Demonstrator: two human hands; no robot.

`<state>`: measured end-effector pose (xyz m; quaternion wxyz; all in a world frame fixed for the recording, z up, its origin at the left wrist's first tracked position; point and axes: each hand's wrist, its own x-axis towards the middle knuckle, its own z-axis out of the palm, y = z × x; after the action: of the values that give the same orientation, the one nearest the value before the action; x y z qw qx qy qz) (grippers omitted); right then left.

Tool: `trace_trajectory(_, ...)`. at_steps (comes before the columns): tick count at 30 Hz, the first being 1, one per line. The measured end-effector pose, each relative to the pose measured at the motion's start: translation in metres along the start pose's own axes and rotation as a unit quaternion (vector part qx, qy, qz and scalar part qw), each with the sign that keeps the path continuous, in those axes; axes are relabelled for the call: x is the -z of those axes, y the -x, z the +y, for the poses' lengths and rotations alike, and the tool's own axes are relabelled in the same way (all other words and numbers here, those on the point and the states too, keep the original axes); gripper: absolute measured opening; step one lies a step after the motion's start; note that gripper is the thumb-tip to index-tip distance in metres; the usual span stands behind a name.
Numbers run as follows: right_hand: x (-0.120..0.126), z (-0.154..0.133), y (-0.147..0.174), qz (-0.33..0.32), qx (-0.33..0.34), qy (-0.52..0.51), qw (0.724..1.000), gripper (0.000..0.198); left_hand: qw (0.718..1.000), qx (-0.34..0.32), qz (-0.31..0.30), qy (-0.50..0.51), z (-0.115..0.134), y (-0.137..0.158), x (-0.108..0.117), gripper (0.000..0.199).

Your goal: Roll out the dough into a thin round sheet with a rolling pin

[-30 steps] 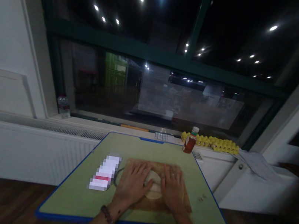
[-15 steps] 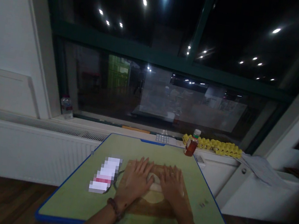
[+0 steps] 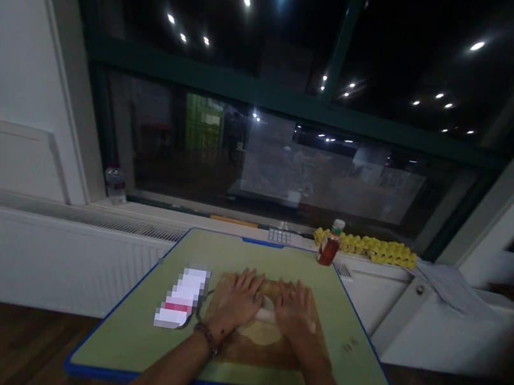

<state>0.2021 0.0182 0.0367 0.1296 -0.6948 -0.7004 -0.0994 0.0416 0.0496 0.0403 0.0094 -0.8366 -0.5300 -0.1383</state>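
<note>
A flat, pale round of dough [image 3: 260,333] lies on a wooden board [image 3: 268,357]. Across the dough rests a light-coloured rolling pin [image 3: 266,315], partly covered by both hands. My left hand [image 3: 237,305] presses on the pin's left part, palm down, with its fingers stretched forward over the board. On the pin's right part lies my right hand [image 3: 293,310], also palm down with extended fingers; the pin's right end shows just past it. The dough shows between the hands, both behind the pin and in front of it.
The board sits on a green table [image 3: 133,341] with a blue rim. Left of it lies a blurred-out phone-like object [image 3: 182,297] with a dark cord. A bottle of red-brown liquid [image 3: 329,245] stands at the back right. Yellow egg trays [image 3: 374,250] line the sill.
My left wrist and forearm have shifted forward, and the left hand lies flatter over the pin. The right hand stays in nearly the same place. The view has tilted slightly.
</note>
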Motion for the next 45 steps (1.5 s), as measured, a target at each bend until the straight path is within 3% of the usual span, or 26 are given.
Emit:
trace_trajectory(6, 0.0, -0.007, 0.031, 0.041, 0.02, -0.032, 0.998, 0.044, 0.994, -0.108, -0.011, 0.029, -0.005, 0.03, 0.005, 0.051)
trace_trajectory(12, -0.007, -0.012, 0.057, 0.064, 0.022, -0.029, 0.997, 0.048, 0.984, -0.156, -0.057, 0.066, -0.011, 0.05, 0.012, 0.051)
trace_trajectory(18, -0.002, -0.009, 0.047, 0.04, 0.029, -0.027, 0.998, 0.048, 0.987, -0.154, -0.025, 0.044, -0.01, 0.04, 0.006, 0.05)
trace_trajectory(22, -0.001, -0.005, 0.012, 0.002, 0.032, -0.025, 0.999, 0.044, 0.997, -0.072, -0.004, 0.008, -0.005, 0.009, 0.0, 0.049)
trace_trajectory(27, -0.012, 0.0, -0.011, -0.027, 0.032, -0.018, 0.999, 0.045, 0.999, -0.023, -0.037, -0.006, -0.002, -0.011, 0.001, 0.051)
trace_trajectory(34, -0.013, -0.007, 0.018, 0.062, 0.043, -0.032, 0.997, 0.042, 0.998, -0.063, -0.011, -0.021, 0.001, 0.013, -0.003, 0.046)
trace_trajectory(45, -0.01, -0.012, 0.04, 0.059, 0.052, -0.048, 0.996, 0.046, 0.997, -0.065, 0.032, -0.004, 0.006, 0.04, 0.005, 0.047)
